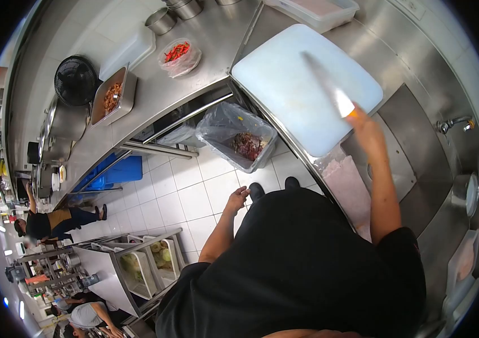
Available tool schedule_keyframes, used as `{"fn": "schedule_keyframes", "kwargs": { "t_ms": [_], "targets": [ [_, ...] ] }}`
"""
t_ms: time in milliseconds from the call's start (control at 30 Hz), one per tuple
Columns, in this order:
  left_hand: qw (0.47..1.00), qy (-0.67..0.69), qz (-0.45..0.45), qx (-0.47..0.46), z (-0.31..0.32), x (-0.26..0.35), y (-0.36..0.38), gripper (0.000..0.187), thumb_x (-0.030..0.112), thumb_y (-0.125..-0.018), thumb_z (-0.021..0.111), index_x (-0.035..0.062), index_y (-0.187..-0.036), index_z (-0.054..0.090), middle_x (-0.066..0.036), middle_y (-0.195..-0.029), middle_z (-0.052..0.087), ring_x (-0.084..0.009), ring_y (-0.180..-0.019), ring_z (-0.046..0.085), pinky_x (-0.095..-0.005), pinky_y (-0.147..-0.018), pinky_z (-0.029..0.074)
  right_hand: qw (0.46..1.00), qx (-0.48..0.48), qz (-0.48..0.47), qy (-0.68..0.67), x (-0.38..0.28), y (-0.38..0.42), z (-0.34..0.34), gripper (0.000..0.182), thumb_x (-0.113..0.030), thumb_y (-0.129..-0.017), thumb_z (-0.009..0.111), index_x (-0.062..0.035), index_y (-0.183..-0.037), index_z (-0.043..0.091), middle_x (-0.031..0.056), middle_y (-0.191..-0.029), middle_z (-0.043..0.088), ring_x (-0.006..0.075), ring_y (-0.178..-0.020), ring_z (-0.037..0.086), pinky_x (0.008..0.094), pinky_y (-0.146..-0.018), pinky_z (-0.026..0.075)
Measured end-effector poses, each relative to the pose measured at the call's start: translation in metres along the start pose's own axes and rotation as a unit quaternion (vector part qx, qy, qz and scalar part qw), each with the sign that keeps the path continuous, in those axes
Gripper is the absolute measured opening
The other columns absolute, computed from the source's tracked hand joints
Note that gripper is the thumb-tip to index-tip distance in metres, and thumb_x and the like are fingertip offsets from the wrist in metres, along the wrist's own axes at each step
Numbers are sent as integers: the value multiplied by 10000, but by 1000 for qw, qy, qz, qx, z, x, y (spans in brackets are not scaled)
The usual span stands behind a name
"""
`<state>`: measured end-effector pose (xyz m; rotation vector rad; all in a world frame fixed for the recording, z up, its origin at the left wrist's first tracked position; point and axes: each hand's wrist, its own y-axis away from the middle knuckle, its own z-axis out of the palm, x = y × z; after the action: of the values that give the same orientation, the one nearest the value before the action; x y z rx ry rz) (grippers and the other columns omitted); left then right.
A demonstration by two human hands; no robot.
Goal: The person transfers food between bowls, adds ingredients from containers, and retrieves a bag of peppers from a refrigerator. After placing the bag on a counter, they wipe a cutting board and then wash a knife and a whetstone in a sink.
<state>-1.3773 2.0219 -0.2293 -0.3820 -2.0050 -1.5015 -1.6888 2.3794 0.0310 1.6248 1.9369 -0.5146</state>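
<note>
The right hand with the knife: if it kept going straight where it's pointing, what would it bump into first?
Probably the white cutting board: the right hand points across it, with the knife reaching ahead. The hand's height above the board is unclear, so it might pass over.

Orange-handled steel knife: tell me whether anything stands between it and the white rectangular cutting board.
Nothing visible does. The right hand holds the orange-handled steel knife over the white rectangular cutting board, with no object showing between them; whether they touch is unclear.
</note>
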Motion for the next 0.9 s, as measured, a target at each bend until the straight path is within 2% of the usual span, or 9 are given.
{"fn": "schedule_keyframes", "kwargs": {
  "t_ms": [67,167,200,300,400,500,633,733,900],
  "targets": [
    [1000,8,-12,2,0,9,8,626,421,-894,699,81,-1390,525,-12,-831,572,-99,-683,492,-261,-538,415,996,83,3,-34,38,-19,-10,486,-368,-946,575,-146,-1378,546,268,-1125,645,417,-1007,631,433,-853,502],
    [1000,-3,-30,-3,-6,-25,-6,644,439,-885,704,103,-1402,519,-35,-899,617,-135,-757,537,-302,-576,450,993,96,-56,-26,44,-20,2,493,-382,-947,578,-147,-1378,546,253,-1108,657,420,-1021,624,435,-872,496],
    [994,-101,-11,-25,-11,-28,-3,666,456,-878,704,114,-1415,508,-68,-1024,665,-198,-866,598,-362,-647,503,998,50,-45,8,26,-12,6,498,-391,-944,583,-148,-1377,547,241,-1110,662,420,-1035,618,436,-885,491],
    [996,-74,-44,-29,-9,-44,3,667,450,-884,700,98,-1416,505,-80,-1099,677,-230,-915,622,-372,-677,520,994,-57,-94,17,-18,19,37,523,-421,-930,604,-148,-1373,550,220,-1093,673,421,-1033,618,449,-890,489],
    [998,-23,-29,-58,-10,-54,-4,670,446,-888,700,89,-1419,498,-76,-1044,677,-210,-844,613,-345,-630,503,975,-159,-152,12,-51,31,32,528,-415,-928,612,-141,-1374,548,230,-1094,669,420,-1013,626,441,-868,501],
    [998,-58,-25,-25,-9,-32,6,680,460,-888,699,76,-1412,499,-54,-957,650,-158,-741,560,-310,-578,468,982,-44,-161,-94,-21,8,29,526,-404,-936,602,-135,-1384,539,235,-1128,662,404,-1032,634,425,-885,497],
    [1000,7,-27,-14,-12,-30,3,639,441,-899,690,81,-1397,515,-13,-868,596,-110,-669,482,-264,-534,404,998,51,24,-25,19,-42,-15,520,-395,-946,577,-127,-1389,532,234,-1162,656,366,-1067,643,395,-891,496],
    [999,-9,-34,-9,-14,-18,12,631,428,-901,688,86,-1401,512,-2,-880,601,-105,-661,466,-249,-533,391,995,97,-29,-21,42,-62,2,517,-401,-941,585,-128,-1378,544,250,-1080,671,385,-1004,657,411,-843,510],
    [998,-20,-57,-24,-17,-40,1,629,412,-901,689,84,-1406,508,7,-920,604,-103,-697,469,-248,-540,387,990,-78,-117,6,-29,-12,47,467,-400,-929,610,-232,-1362,567,238,-1029,676,412,-960,648,451,-836,510]
  ]
}}
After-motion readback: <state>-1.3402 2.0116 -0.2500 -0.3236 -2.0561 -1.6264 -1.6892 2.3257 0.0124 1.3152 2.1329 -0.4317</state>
